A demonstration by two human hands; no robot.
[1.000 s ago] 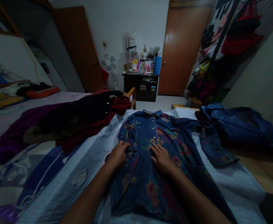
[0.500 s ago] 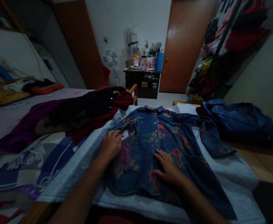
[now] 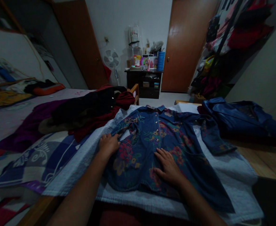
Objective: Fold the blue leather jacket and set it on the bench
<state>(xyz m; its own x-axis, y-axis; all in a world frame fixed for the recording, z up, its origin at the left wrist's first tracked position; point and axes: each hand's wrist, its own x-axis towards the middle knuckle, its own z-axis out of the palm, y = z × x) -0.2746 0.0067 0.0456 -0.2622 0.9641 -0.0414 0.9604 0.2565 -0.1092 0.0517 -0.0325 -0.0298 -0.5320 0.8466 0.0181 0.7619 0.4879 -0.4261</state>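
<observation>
A blue denim shirt [image 3: 146, 150] with printed flowers and a row of metal buttons lies spread out, collar away from me, on a pale blue cloth [image 3: 225, 169]. My left hand [image 3: 109, 145] is at the shirt's left-side sleeve, fingers curled over the fabric; the sleeve's end is hidden beneath it. My right hand [image 3: 168, 165] lies flat on the front of the shirt beside the button strip, below the lowest visible button, with its fingers stretched out and the thumb apart. The other sleeve [image 3: 212, 138] is bent outward on the right.
Folded blue denim [image 3: 241, 117] lies at the right on a wooden surface [image 3: 265, 160]. To the left, dark clothes [image 3: 83, 108] are heaped on a bed beside a blue patterned cloth [image 3: 39, 160]. Further back stand a fan [image 3: 111, 59] and a dark cabinet [image 3: 142, 83].
My left hand has shifted slightly left and toward me along the sleeve edge. My right hand stays on the shirt front, nearly unmoved. The view has tilted a little.
</observation>
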